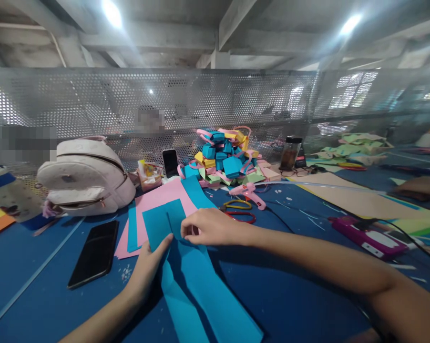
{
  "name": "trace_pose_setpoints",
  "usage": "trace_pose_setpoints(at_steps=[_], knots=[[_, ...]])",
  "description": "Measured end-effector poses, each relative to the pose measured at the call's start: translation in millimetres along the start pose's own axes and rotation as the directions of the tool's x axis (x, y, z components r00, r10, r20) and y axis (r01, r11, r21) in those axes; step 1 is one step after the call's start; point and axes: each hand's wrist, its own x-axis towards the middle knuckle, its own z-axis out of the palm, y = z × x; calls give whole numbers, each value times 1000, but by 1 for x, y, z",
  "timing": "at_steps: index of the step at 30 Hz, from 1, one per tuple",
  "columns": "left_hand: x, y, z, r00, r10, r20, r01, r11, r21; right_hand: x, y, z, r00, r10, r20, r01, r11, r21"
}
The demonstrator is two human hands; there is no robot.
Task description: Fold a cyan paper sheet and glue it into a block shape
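A blue sheet of paper (158,224) stands in front of me, split lengthwise into two long strips toward my body, with a dark slit running up its upper part. My left hand (148,264) grips its left edge, thumb in front near the split and the other fingers hidden behind. My right hand (215,227) is curled with its fingertips pinched at the right side of the split. Beneath lie pink sheets (129,238) and another blue strip (132,224).
A black phone (94,254) and a white backpack (88,178) are on the left. Behind the paper rises a pile of folded paper baskets (222,157). A pink glue gun (249,193), scissors (241,217) and a purple power strip (368,238) lie on the right.
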Motion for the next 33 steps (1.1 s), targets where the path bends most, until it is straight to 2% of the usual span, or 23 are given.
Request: trace_pose_setpoints(at_steps=[5,12,20,26,33], knots=[[2,0,-1,999,1,-43,0,1000,14,0,-6,3,1000,6,-3,-6,1000,-21],[1,1,0,995,59,-86,-59,998,9,3,-12,11,999,23,-50,-29,993,-115],[2,-5,-3,991,26,-135,-25,1000,10,0,-28,17,997,-8,-74,-18,939,-342],[-1,1,1,998,40,-54,-41,999,-34,2,-17,14,995,10,-99,-36,962,-271],[-2,5,5,997,33,-64,-37,998,-60,6,-4,12,992,42,-117,-64,980,-189]])
